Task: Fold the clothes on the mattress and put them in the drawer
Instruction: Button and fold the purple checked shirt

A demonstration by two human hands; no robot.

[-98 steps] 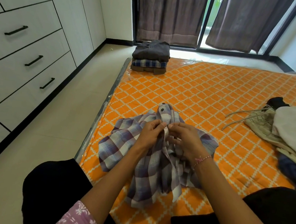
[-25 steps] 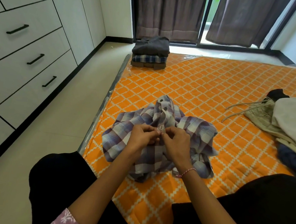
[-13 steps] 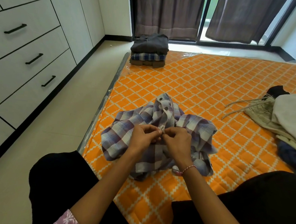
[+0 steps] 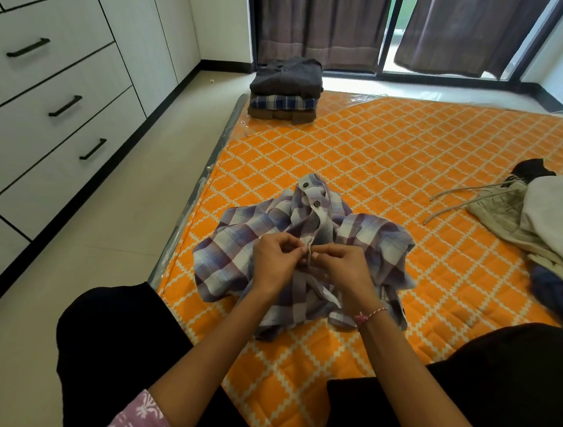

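Observation:
A crumpled purple and white plaid shirt lies on the orange patterned mattress in front of me. My left hand and my right hand both pinch its button placket at the middle, fingertips almost touching. Two dark buttons show higher up on the placket. At the mattress's far left corner stands a stack of folded clothes, dark grey on top, blue plaid in the middle, brown below. A heap of unfolded clothes rests at the right edge. White drawers with black handles line the left wall, all closed.
A strip of pale floor runs between the mattress and the drawers. Dark curtains hang over a glass door at the back. My knees in black trousers rest at the mattress's near edge.
Both hands have worked down the shirt's placket since the earliest frame, and the shirt has bunched lower onto the mattress. In the last second the hands stay at the same spot.

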